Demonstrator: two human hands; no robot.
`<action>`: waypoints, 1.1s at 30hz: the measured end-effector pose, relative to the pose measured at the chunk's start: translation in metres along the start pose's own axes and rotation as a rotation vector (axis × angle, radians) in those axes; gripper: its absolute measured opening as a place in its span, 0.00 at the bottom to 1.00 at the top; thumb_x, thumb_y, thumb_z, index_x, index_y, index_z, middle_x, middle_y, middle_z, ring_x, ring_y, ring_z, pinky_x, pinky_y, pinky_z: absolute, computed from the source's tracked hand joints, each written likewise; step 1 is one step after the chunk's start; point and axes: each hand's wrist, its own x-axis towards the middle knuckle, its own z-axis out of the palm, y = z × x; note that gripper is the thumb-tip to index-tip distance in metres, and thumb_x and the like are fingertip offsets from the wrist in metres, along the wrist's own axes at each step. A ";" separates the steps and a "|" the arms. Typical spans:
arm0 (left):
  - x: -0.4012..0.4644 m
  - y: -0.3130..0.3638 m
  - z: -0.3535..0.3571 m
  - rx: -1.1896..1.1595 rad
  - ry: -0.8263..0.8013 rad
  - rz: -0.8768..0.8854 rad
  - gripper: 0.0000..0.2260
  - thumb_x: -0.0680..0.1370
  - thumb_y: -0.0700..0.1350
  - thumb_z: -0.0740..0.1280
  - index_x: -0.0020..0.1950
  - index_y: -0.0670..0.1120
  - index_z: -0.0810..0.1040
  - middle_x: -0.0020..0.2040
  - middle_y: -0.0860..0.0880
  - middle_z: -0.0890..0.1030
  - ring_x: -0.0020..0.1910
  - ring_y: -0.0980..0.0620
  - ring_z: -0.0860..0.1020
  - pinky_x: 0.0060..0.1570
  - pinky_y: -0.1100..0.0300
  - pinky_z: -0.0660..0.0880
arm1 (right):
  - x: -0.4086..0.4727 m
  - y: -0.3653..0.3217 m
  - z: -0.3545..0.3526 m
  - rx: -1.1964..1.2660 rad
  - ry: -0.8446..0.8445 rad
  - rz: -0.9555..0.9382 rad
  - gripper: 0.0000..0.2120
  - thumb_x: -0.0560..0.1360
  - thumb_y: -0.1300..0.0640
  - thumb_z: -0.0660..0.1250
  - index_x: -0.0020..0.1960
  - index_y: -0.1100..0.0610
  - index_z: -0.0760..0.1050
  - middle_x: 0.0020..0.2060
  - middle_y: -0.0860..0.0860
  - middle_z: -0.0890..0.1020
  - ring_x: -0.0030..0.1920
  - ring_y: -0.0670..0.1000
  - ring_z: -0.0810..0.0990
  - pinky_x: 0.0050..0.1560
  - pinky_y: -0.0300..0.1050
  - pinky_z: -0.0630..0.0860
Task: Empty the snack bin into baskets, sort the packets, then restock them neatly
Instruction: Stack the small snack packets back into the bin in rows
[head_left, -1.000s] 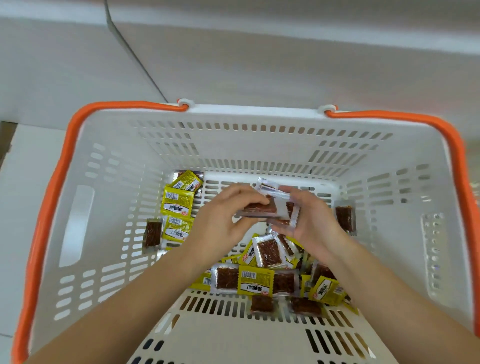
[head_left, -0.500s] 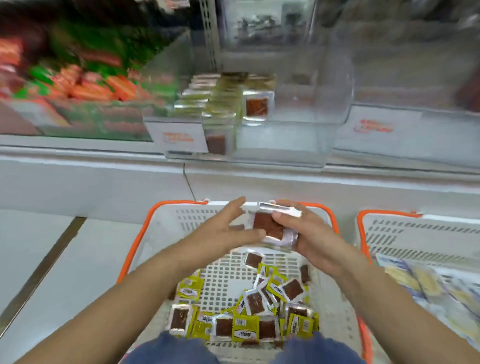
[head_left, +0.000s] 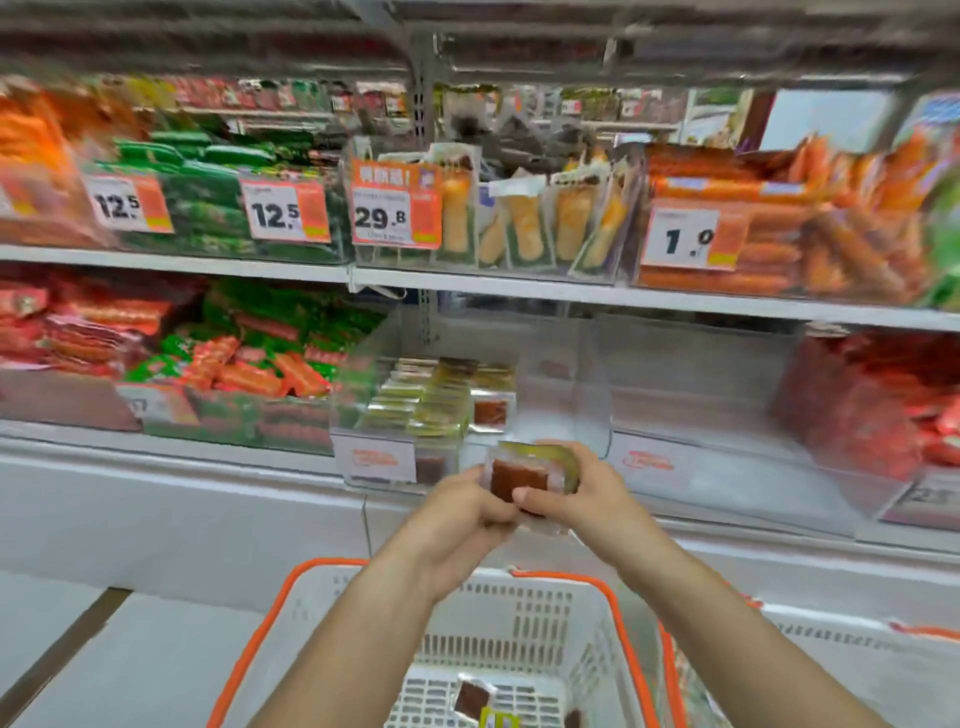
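Both hands, left (head_left: 457, 512) and right (head_left: 576, 499), clasped a stack of snack packets (head_left: 524, 475) above the basket (head_left: 519, 618), near the clear bin (head_left: 550, 395) at the shelf's front edge.

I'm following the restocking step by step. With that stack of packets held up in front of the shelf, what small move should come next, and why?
Probably carry the stack of packets, pinched between the left hand and right hand, forward into the clear bin. Its left side already holds neat rows, while the right side looks bare.
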 end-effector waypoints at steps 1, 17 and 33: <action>0.003 0.005 -0.003 0.001 -0.013 0.024 0.20 0.72 0.22 0.54 0.59 0.33 0.76 0.54 0.38 0.82 0.53 0.46 0.80 0.58 0.57 0.74 | 0.006 -0.006 -0.003 -0.044 0.016 -0.012 0.18 0.67 0.65 0.76 0.51 0.52 0.73 0.42 0.48 0.81 0.42 0.47 0.80 0.37 0.30 0.75; 0.069 0.004 -0.118 1.560 0.479 0.473 0.19 0.80 0.53 0.60 0.69 0.48 0.72 0.67 0.51 0.74 0.71 0.49 0.65 0.74 0.53 0.44 | 0.166 -0.005 0.021 -0.798 -0.023 0.072 0.31 0.69 0.55 0.75 0.69 0.56 0.68 0.60 0.53 0.77 0.57 0.53 0.76 0.54 0.43 0.73; 0.070 0.005 -0.117 1.528 0.513 0.506 0.17 0.80 0.52 0.59 0.68 0.54 0.70 0.63 0.55 0.74 0.68 0.54 0.66 0.74 0.54 0.41 | 0.228 0.043 0.043 -0.949 -0.024 0.370 0.30 0.72 0.54 0.73 0.68 0.65 0.66 0.66 0.59 0.72 0.62 0.57 0.75 0.56 0.45 0.74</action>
